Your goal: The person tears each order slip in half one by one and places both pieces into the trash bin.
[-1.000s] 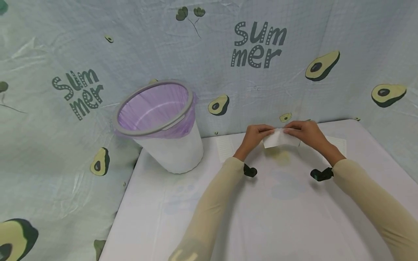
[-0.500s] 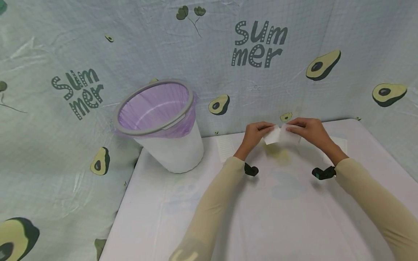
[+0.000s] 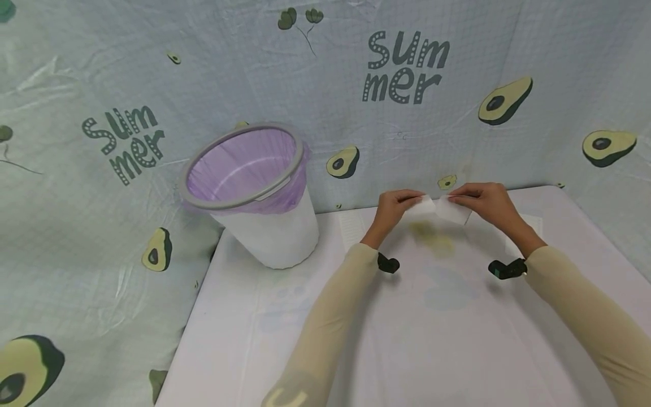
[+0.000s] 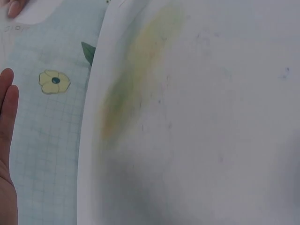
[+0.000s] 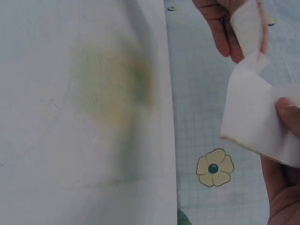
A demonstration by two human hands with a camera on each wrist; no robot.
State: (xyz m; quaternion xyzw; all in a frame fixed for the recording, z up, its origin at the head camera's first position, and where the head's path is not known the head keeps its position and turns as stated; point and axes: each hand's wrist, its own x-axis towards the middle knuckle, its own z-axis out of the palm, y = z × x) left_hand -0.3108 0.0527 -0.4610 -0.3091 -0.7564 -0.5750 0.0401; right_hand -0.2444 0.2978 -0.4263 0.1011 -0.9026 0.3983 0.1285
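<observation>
A piece of white paper point(image 3: 452, 210) is held above the far edge of the table. My left hand point(image 3: 390, 213) pinches its left end, and my right hand point(image 3: 489, 204) pinches its right end. Seen from the right wrist, the paper point(image 5: 253, 105) narrows at the middle, where the two parts meet or overlap; I cannot tell whether they are still joined. A brownish line runs along its lower edge. From the left wrist, only part of the left hand point(image 4: 7, 140) shows at the frame's side.
A white bin point(image 3: 277, 240) with a purple liner point(image 3: 239, 164) stands at the table's left. Ruled white paper point(image 3: 351, 227) lies left of the hands, another pale sheet point(image 3: 531, 223) right of them. A printed curtain point(image 3: 305, 85) hangs behind. Yellowish blurs mark the tabletop point(image 3: 407, 339).
The right hand has moved slightly right and up, the left barely left. The paper, a single span one second ago, now shows a notch between its left and right parts.
</observation>
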